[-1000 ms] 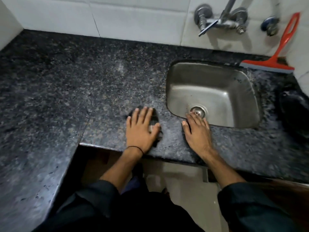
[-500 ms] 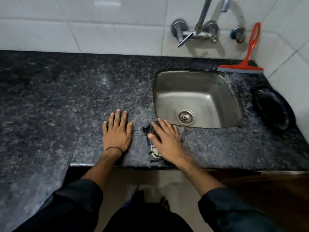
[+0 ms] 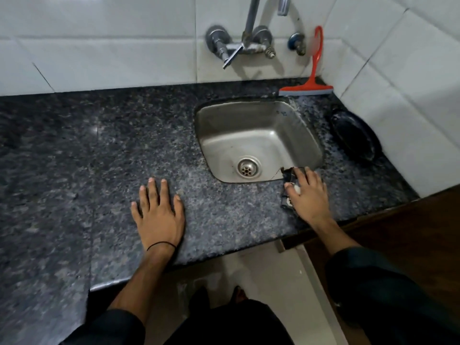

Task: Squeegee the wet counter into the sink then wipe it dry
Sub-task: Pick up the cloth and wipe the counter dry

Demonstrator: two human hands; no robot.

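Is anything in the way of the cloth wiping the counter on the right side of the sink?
Partly. The right hand presses the cloth at the sink's front right corner; the counter beyond is bare until a black dish by the wall, with the red squeegee standing at the back.

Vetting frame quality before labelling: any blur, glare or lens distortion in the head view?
Head view: the wide-angle lens bows the wall tiles' grout lines and the counter edge; the right hand and the cloth under it look slightly blurred, the left hand is sharp; one small glare spot on the counter left of the sink; the tap throws soft shadows on the tiles.
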